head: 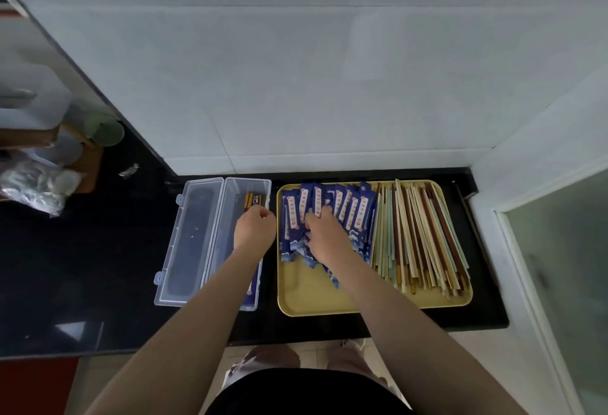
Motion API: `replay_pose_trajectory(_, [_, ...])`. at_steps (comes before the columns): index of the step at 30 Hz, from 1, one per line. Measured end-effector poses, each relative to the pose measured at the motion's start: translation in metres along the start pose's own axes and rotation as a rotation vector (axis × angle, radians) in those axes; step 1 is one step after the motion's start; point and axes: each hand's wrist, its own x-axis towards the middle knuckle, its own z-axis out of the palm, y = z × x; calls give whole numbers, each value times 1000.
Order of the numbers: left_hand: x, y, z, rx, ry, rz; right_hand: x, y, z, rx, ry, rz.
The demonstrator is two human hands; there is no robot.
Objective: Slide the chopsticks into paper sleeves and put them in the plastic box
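Here, from the head view, the plastic box [245, 190] lies open beside the yellow tray [316, 299] near the black counter's [82, 266] front edge. The left hand [254, 228] hovers curled over the box; whether it grips anything I cannot tell. The right hand [324, 237] presses fingers into the blue paper sleeves [352, 210]. Loose chopsticks [421, 233] fill the tray's right side.

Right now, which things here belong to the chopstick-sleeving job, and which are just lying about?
Part of the job:
plastic box
paper sleeves
loose chopsticks
yellow tray
left hand
right hand

Just lying about:
plastic bag
green cup
small wrapper
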Motion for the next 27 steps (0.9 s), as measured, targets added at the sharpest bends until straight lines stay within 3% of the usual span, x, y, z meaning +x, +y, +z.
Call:
replay_pose_trajectory(8, [-10,13,10,-1,57,-19,-4,9,-13,36,3,-41])
replay_pose_trajectory(15, [-22,37,30,-59,-120,64,-12,14,-33,-104,-7,-82])
replay_pose_trajectory(23, [-27,60,42,-148,-73,48,-18,22,-68,-175,139,-140])
replay_pose_trajectory(25, [-31,68,49,-106,29,154,-23,31,-82,-110,226,-130])
replay_pose_trajectory(27, [-34,77,58,67,114,404,-30,45,-95,22,327,-97])
